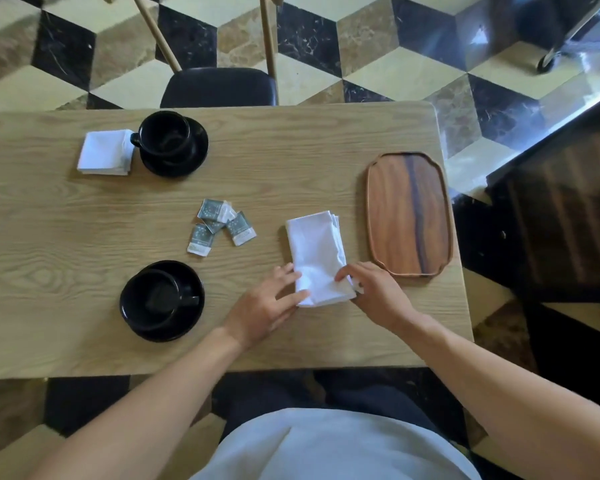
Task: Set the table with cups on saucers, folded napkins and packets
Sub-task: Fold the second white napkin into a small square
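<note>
A long white napkin [317, 247] lies on the wooden table [66, 220], right of centre. My left hand [265, 304] lies flat with its fingers touching the napkin's near left edge. My right hand [374, 294] pinches the napkin's near right corner. A black cup [165, 136] stands on a black saucer [196, 150] at the far left, with a folded white napkin [105, 153] beside it. A second black cup [160, 294] sits on its saucer [193, 313] near the front left. Several grey-green packets [220, 225] lie loose in the middle.
An oblong wooden tray [409, 213] lies at the table's right end, just beyond the napkin. A black-seated chair [219, 86] stands at the far side. A dark counter [561, 202] runs along the right.
</note>
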